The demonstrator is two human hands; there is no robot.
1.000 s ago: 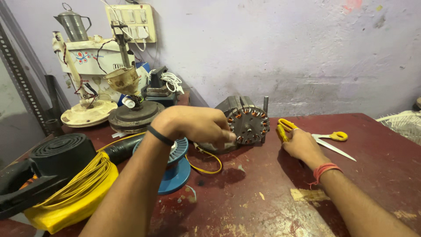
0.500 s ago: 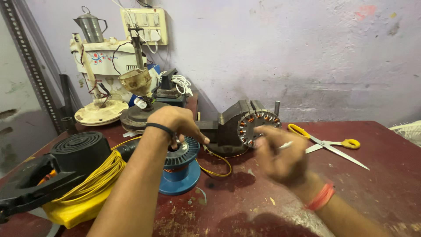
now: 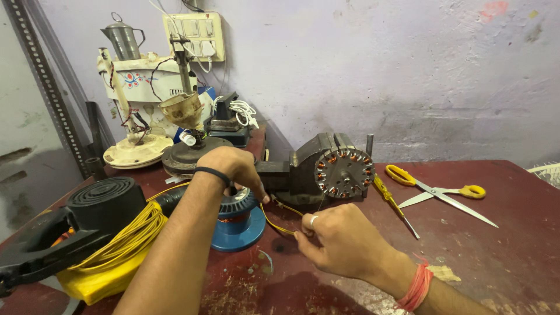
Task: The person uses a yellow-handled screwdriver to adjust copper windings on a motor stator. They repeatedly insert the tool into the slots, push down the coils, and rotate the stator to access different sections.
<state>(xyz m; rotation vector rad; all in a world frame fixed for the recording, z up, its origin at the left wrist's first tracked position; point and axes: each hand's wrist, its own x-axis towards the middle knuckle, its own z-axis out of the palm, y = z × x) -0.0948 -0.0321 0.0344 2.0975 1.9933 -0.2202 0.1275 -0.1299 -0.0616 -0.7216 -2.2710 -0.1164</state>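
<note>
My left hand rests on top of a spool of copper wire that stands on a blue round base. My right hand is closed around a thin wire in front of a fan stator with copper windings, which is clamped in a dark bench vise. A yellow sleeved wire curves between my two hands. A yellow-handled screwdriver lies just right of the stator.
Yellow-handled scissors lie open at the right on the dark red table. A black blower and a yellow wire coil sit at the left. Fan parts, a white motor housing and a switchboard stand at the back wall.
My right hand left the scissors and came down to the wire in front of the stator. My left hand moved off the stator onto the wire spool.
</note>
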